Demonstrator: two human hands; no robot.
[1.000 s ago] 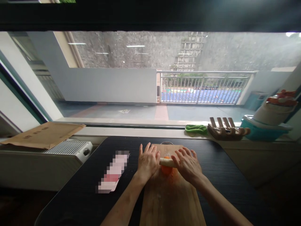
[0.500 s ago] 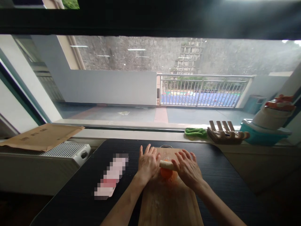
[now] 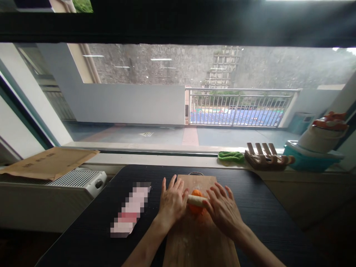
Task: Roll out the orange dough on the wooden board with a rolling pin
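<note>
On the wooden cutting board [image 3: 198, 241] lies a flattened orange piece [image 3: 197, 193], which looks like dough. A pale rolling pin [image 3: 196, 200] crosses it, with orange showing on both sides. My left hand [image 3: 172, 200] rests over the pin's left end, its fingers stretched forward and apart. Over the right end lies my right hand [image 3: 222, 205], fingers likewise extended and its thumb along the pin. Both ends of the pin are hidden under my hands. Orange smears and pale powder mark the board around the piece.
The black table [image 3: 258, 222] bears a blurred-out pink and white item [image 3: 133, 211] at left. On the windowsill are a green cloth [image 3: 230, 156], a brown slotted rack [image 3: 267, 157] and a teal container [image 3: 311, 159]. A brown paper envelope [image 3: 50, 161] lies over a white heater [image 3: 83, 178].
Both hands have drawn slightly back toward me, rolling the pin nearer over the orange piece. More orange now shows on the pin's far side.
</note>
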